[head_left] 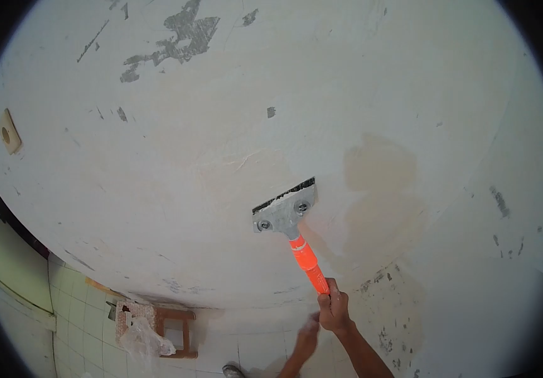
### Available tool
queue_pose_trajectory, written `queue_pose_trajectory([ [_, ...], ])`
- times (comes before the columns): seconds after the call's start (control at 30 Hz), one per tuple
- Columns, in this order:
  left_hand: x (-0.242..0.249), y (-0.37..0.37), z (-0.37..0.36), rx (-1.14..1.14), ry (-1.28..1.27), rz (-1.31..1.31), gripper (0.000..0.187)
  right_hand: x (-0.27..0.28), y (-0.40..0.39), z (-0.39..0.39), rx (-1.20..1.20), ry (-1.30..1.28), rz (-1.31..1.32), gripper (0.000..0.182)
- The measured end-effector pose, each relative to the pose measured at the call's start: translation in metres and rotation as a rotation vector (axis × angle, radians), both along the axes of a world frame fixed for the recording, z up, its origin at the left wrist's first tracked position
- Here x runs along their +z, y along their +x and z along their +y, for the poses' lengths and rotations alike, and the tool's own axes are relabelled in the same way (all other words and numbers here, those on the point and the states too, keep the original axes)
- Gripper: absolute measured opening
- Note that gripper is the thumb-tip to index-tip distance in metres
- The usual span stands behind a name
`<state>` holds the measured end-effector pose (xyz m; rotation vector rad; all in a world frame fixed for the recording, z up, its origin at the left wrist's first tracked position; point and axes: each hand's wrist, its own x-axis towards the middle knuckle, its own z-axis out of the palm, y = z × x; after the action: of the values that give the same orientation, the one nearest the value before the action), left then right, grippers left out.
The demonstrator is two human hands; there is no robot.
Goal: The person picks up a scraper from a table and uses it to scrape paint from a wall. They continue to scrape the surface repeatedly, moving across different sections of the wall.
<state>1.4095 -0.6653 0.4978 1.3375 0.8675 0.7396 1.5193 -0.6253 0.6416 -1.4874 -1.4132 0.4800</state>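
A scraper with an orange handle (305, 257) and a wide grey metal head (284, 212) is held up against the white wall (221, 126). My right hand (334, 307) is wrapped round the lower end of the handle. Just left of it and slightly lower, my left hand (307, 335) is blurred, its fingers near the handle's end; what they hold, if anything, cannot be made out. Whitish material lies along the blade's dark edge. Damp-looking beige patches (380, 165) show on the wall to the right of the head.
Below the wall, a brown stool (186, 334) stands on the tiled floor (79, 309), with bubble wrap and a clear plastic bag (145, 337) on it. A wall socket (9, 131) is at the far left. Part of a shoe (232, 371) shows at the bottom.
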Motion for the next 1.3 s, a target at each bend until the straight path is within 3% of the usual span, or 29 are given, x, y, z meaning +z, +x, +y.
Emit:
queue_pose_trajectory([
  [0.03, 0.046, -0.006, 0.022, 0.108, -0.071, -0.192, 0.046, 0.001, 0.001, -0.001, -0.001, 0.028, -0.001, 0.032],
  [0.17, 0.151, 0.002, 0.067, 0.274, 0.119, -0.468, 0.054, 0.000, 0.006, -0.003, -0.019, 0.027, -0.018, 0.030],
  [0.27, 0.201, 0.020, 0.085, 0.280, 0.275, -0.498, 0.059, 0.011, 0.005, 0.008, 0.009, 0.026, -0.043, 0.029],
  [0.3, 0.205, 0.024, 0.084, 0.282, 0.278, -0.500, 0.059, 0.009, 0.007, 0.006, 0.012, 0.028, -0.044, 0.029],
  [0.37, 0.214, 0.031, 0.085, 0.225, -0.075, -0.522, 0.049, 0.001, 0.014, 0.000, -0.010, -0.039, -0.089, 0.035],
  [0.47, 0.215, 0.038, 0.087, 0.265, 0.002, -0.498, 0.039, 0.008, 0.020, -0.001, -0.017, 0.115, -0.137, 0.044],
  [0.6, 0.199, 0.045, 0.086, 0.288, -0.061, -0.515, 0.039, 0.014, 0.025, 0.005, 0.016, 0.043, -0.125, 0.051],
  [0.7, 0.180, 0.051, 0.083, 0.282, -0.012, -0.549, 0.032, 0.020, 0.020, -0.001, -0.010, 0.150, -0.177, 0.051],
  [0.77, 0.203, 0.043, 0.088, 0.272, -0.034, -0.559, 0.031, 0.019, 0.024, -0.002, 0.058, -0.132, -0.085, 0.059],
  [1.1, 0.222, 0.035, 0.090, 0.312, -0.024, -0.506, 0.028, 0.007, 0.017, 0.010, 0.052, 0.052, -0.056, 0.050],
  [1.17, 0.212, 0.036, 0.087, 0.289, -0.052, -0.537, 0.027, 0.007, 0.010, 0.006, 0.007, 0.192, -0.140, 0.050],
  [1.3, 0.217, 0.032, 0.096, 0.283, 0.010, -0.534, 0.026, 0.017, 0.015, 0.003, 0.080, -0.046, -0.061, 0.056],
])
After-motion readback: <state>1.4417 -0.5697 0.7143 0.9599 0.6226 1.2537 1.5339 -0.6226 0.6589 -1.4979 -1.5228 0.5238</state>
